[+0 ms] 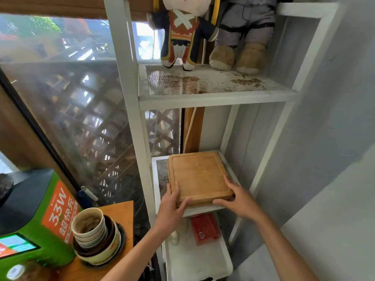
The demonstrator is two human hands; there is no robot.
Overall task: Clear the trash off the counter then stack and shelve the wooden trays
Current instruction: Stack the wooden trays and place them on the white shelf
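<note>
A stack of wooden trays (pixel 197 175), light brown with a grooved rim, lies flat on the middle mesh shelf (pixel 160 171) of a white metal rack. My left hand (pixel 172 203) grips the stack's near left corner, thumb on top. The near right corner is held by my right hand (pixel 237 197), its fingers curled under the front edge. The stack's front edge slightly overhangs the shelf's front bar.
Two plush dolls (pixel 186 33) stand on the upper mesh shelf (pixel 203 84). A red packet (pixel 205 228) lies on the white tray (pixel 198 258) below. Stacked dirty bowls (pixel 95 236) sit on the wooden counter (pixel 119 211) beside a green charging kiosk (pixel 40 216). A grey wall stands at the right.
</note>
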